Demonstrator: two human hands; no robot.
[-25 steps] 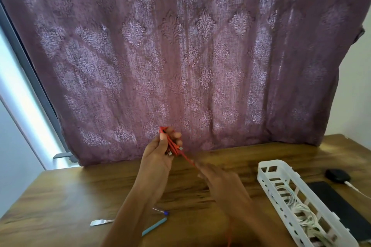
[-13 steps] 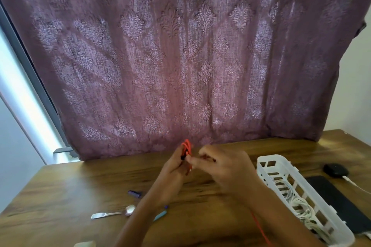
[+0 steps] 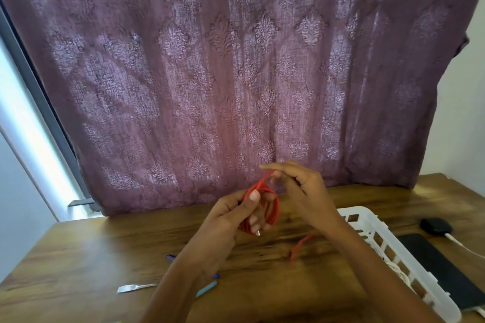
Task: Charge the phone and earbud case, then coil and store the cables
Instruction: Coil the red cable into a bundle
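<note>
- We see the left hand (image 3: 231, 215), left of the basket (image 3: 354, 210), gripping a coil of red cable (image 3: 274, 207), thumb across the front of the loops and fingers curled behind them.
- The right hand (image 3: 301, 191), up and to the left of the basket's far end, is raised just above the coil. Its fingertips seem to pinch a strand rising out of the loops, though blur keeps us from being sure of the exact hold.
- Both hands are close together, above the worktop (image 3: 78, 257), each closed on the red cable.
- A loose red tail hangs under the right wrist and trails down to the worktop, just left of the basket.
- Inside the basket lies a white cable (image 3: 396, 270), partly hidden by the right forearm.
- Right of the basket a dark phone (image 3: 441, 267) lies flat on the worktop.
- Beyond the phone, to the right of the basket's far end, sits the black earbud case (image 3: 436, 226), with a white lead (image 3: 456, 242) running from it.
- Far left of the basket we see a metal handle (image 3: 136, 287) and a teal pen (image 3: 207, 288), both partly covered by the left forearm.
</note>
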